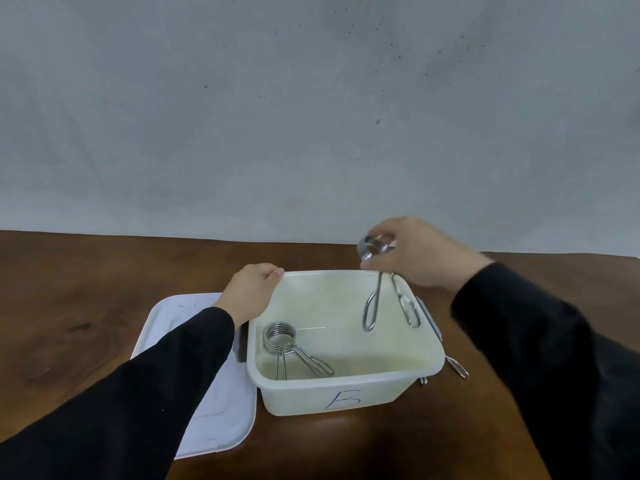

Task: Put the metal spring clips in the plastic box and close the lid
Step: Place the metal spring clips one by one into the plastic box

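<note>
An open white plastic box (332,396), marked with a blue letter on its front, stands on the brown table. One metal spring clip (294,351) lies inside it at the left. My right hand (415,254) holds a second spring clip (384,299) by its coil above the box's right side, its two wire arms hanging down into the box. My left hand (251,292) grips the box's far left corner. The white lid (207,420) lies flat on the table to the left of the box, partly under my left sleeve.
Wire ends of more spring clips (457,367) stick out on the table behind the box's right front corner. A grey wall rises behind the table's far edge. Grey latches sit on the box's left and right sides.
</note>
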Available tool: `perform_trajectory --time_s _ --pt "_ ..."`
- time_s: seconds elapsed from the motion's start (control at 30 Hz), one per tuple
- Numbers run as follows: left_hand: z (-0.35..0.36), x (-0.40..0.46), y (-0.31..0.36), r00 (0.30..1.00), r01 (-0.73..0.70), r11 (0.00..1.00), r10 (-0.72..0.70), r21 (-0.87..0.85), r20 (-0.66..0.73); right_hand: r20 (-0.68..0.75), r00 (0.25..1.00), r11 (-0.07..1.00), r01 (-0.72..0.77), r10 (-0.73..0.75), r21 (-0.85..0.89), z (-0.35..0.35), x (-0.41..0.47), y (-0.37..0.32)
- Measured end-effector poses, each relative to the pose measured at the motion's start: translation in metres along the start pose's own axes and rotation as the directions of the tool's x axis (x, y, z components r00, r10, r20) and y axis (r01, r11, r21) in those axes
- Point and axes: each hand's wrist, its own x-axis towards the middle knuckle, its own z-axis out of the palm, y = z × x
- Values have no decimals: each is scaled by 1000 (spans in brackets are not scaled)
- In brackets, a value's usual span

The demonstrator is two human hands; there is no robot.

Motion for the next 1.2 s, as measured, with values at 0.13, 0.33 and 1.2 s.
perform_trajectory --time_s 0.13,0.33,1.2 --pt "-3 0 -3 1000 3 1000 -3 -1 18 230 968 966 -42 103 -256 74 24 15" --pt "0 1 0 1000 12 999 -13 49 14 338 912 904 -72 231 -421 130 34 42" --pt "1 1 2 1000 -30 997 30 72 0 -254 939 972 -233 234 34 28 26 119"
